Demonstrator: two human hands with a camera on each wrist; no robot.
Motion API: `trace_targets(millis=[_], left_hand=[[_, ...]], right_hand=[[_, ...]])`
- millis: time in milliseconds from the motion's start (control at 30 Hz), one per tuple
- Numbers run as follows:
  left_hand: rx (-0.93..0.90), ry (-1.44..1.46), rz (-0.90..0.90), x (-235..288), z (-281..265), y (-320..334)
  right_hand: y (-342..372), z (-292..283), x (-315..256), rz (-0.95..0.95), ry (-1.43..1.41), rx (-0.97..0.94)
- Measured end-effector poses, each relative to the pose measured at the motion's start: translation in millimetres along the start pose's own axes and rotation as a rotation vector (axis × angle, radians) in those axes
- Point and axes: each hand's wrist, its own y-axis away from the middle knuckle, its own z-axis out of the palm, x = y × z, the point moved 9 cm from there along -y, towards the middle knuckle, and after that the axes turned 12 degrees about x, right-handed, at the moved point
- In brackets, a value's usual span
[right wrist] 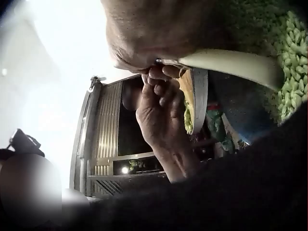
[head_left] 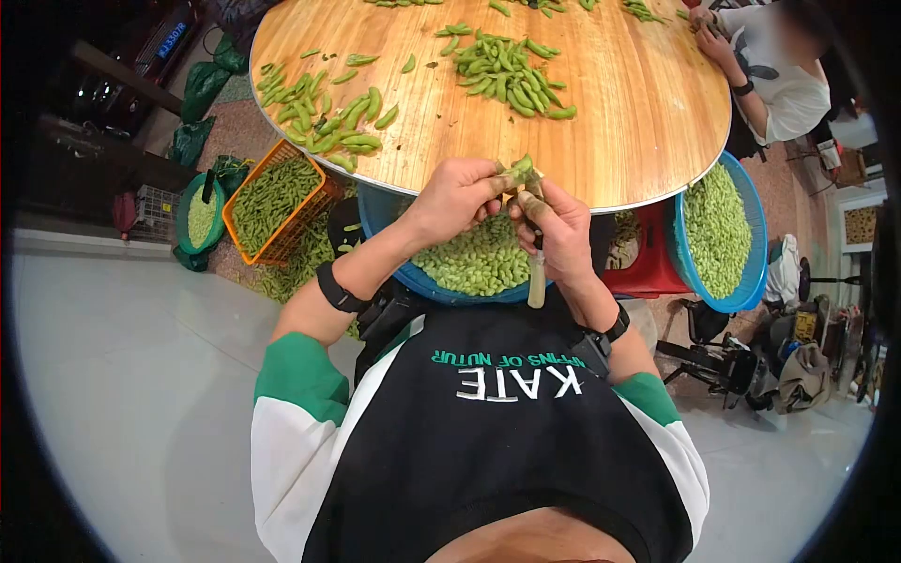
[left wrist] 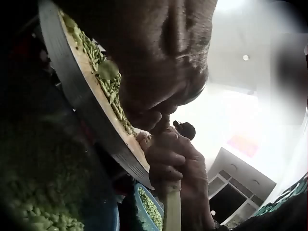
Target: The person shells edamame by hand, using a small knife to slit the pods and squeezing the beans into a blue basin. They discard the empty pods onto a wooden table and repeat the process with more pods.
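Observation:
Both hands meet at the near edge of the round wooden table (head_left: 638,141), above a blue basin (head_left: 375,211) of shelled green beans (head_left: 474,258). My left hand (head_left: 457,199) pinches a green bean pod (head_left: 521,167) between thumb and fingers. Close against it, my right hand (head_left: 563,230) grips a small tool with a pale handle (head_left: 536,283) pointing down; its working end is hidden by the fingers. That handle also juts from the right hand (right wrist: 149,36) in the right wrist view.
Piles of pods (head_left: 507,70) lie on the table. An orange crate (head_left: 328,192) of pods and a green basin (head_left: 219,225) stand at left. Right are another blue basin (head_left: 758,281) of beans and a red stool-like object (head_left: 648,253). Another person (head_left: 784,80) sits across at right.

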Motion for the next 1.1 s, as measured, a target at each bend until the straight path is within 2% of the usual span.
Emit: trace_targets(millis=[67,100,167,200,233,267,300,367,500,567,800,933,1000,1067,1100], left_hand=[[0.099,-0.215,0.268,19,-1,4],[0.101,-0.215,0.270,16,1,4],[0.223,-0.496,0.549,30,2,11],[0.244,-0.508,0.618,37,4,15],[0.243,-0.507,0.618,35,4,15],[0.250,-0.536,0.705,38,6,18],[0.257,-0.566,0.791,40,7,22],[0.274,-0.573,0.803,40,9,25],[0.307,-0.645,0.833,42,16,31],[0.319,-0.644,0.832,40,18,34],[0.225,-0.654,0.750,31,21,42],[0.280,-0.607,0.789,41,4,55],[0.258,-0.823,0.734,40,-20,60],[0.398,-1.071,0.691,46,-63,68],[0.444,-1.222,0.747,56,-79,74]], right_hand=[[-2,-9,-6,-0.142,0.281,0.126],[-4,-10,-5,-0.143,0.281,0.123],[-4,-13,-23,-0.403,0.509,0.211],[-6,-14,-21,-0.402,0.509,0.212],[-4,-12,-29,-0.537,0.563,0.212],[0,-7,-38,-0.674,0.616,0.209],[0,-8,-40,-0.675,0.616,0.204],[7,4,-50,-0.833,0.875,0.159],[10,13,-53,-0.897,0.914,0.118],[16,16,-56,-1.031,0.942,0.160],[9,13,-43,-0.953,1.017,0.129],[7,17,-49,-0.958,0.994,0.044],[11,14,-49,-0.949,0.993,0.004],[11,14,-35,-0.796,0.980,-0.164],[13,12,-35,-0.793,0.974,-0.164]])
